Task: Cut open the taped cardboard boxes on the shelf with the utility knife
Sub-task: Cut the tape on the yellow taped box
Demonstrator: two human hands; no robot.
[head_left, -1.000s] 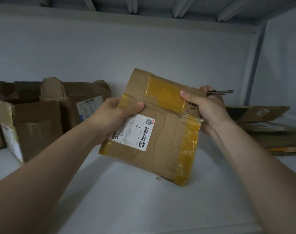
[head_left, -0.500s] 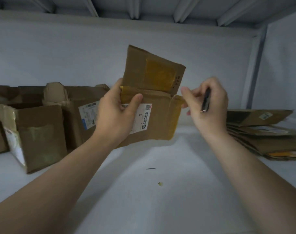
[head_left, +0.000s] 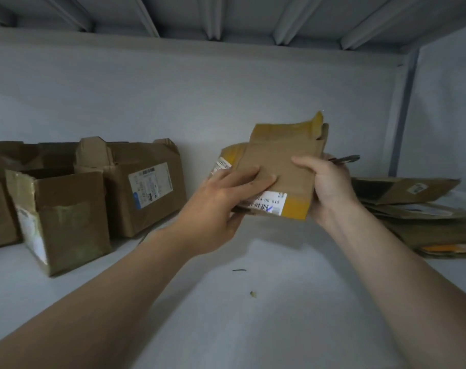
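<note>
I have the flattened cardboard box (head_left: 279, 169) lifted clear of the shelf (head_left: 226, 328), held between both hands in front of the back wall. My left hand (head_left: 221, 206) clamps its left side, fingers (head_left: 253, 179) spread flat over the upper brown face and the thumb tucked underneath. My right hand (head_left: 325, 187) grips the right edge, thumb (head_left: 303, 163) pressed on the top face, and the same hand is wrapped round the utility knife (head_left: 345, 159), whose dark tip pokes out past the knuckles, pointing away to the right; I cannot tell whether the blade is extended. Yellow tape (head_left: 295, 207) runs along the box's near right corner and across its far flap, which stands up above my right hand. A white barcode label (head_left: 266, 203) sits just beyond my left fingertips. Well to the left of my left hand, three opened boxes stand on the shelf: the nearest open box (head_left: 61, 217), a labelled box (head_left: 144, 185) behind it, and another at the frame edge. To the right of my right hand lies a pile of flattened boxes (head_left: 418, 209). Below both hands, small scraps (head_left: 252, 294) dot the shelf.
</note>
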